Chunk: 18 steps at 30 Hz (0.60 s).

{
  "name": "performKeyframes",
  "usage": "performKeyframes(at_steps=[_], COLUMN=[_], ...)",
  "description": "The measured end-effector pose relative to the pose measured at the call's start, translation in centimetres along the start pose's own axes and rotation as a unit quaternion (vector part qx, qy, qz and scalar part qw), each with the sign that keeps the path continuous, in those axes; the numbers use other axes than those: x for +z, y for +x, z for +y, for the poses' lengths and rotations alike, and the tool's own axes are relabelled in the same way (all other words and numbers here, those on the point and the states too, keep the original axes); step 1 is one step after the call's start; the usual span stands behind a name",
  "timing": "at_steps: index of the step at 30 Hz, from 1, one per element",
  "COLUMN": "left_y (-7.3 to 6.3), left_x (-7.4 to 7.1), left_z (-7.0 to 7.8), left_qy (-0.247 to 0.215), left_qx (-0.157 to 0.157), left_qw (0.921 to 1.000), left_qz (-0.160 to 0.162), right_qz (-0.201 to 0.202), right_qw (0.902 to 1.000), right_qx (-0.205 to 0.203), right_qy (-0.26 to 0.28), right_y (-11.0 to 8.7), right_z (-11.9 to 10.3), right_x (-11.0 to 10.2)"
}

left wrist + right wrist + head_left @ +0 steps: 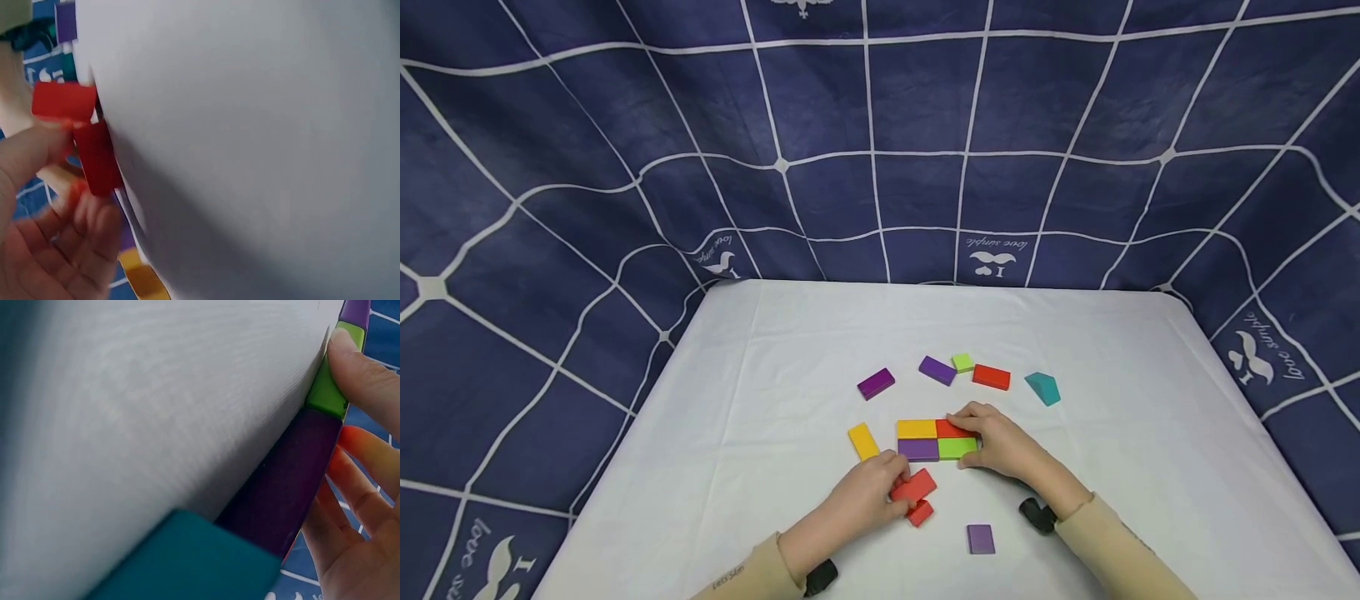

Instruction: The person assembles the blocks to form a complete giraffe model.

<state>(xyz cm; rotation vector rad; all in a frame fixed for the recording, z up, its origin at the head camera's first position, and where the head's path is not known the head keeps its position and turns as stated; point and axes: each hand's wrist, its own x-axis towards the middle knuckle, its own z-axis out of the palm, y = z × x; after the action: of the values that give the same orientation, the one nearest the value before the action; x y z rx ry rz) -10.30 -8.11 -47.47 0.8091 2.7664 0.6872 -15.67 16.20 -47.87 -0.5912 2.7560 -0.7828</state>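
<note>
My left hand (868, 487) pinches a red rectangular block (916, 483) between thumb and fingers, just above the white table. Close against it, partly covered, is a smaller-looking red block (920, 513); both red blocks also appear in the left wrist view. Right of centre, my right hand (1003, 446) spans the right end of a flat four-block group, fingers at the red block (950, 428) and thumb at the green block (957, 448). A yellow block (916, 429) and a purple block (917, 450) form the group's left half. The right wrist view shows the thumb on the green block (326, 387).
Beyond the group lie a dark purple block (876, 383), a purple block (937, 371), a small green block (962, 362), a red block (992, 377) and a teal block (1043, 388). A yellow block (863, 440) lies left; a purple square (981, 539) lies nearer.
</note>
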Motion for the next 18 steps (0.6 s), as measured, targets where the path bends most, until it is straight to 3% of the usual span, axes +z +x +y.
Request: performKeyframes(at_steps=[6,11,14,18], left_y=[-0.8,-1.1,-1.1,-1.0], left_x=[1.0,1.3,1.0,0.4], left_z=[1.1,1.5,1.2,0.7], left_qy=[-0.050,-0.088,-0.070,0.000], left_qx=[-0.071,-0.101,-0.085,-0.019], left_qw=[0.9961,0.9908,0.9938,0.9967], left_qz=[0.013,0.018,-0.013,-0.079], right_qz=[0.001,0.001,-0.001,0.000], right_qw=[1.0000,1.0000,1.0000,1.0000], right_qx=[0.008,0.008,0.007,0.004], right_qy=[0.003,0.002,0.003,0.000], right_y=[0.0,0.0,0.0,0.0], right_z=[0.2,0.2,0.2,0.2], right_x=[0.1,0.1,0.1,0.0])
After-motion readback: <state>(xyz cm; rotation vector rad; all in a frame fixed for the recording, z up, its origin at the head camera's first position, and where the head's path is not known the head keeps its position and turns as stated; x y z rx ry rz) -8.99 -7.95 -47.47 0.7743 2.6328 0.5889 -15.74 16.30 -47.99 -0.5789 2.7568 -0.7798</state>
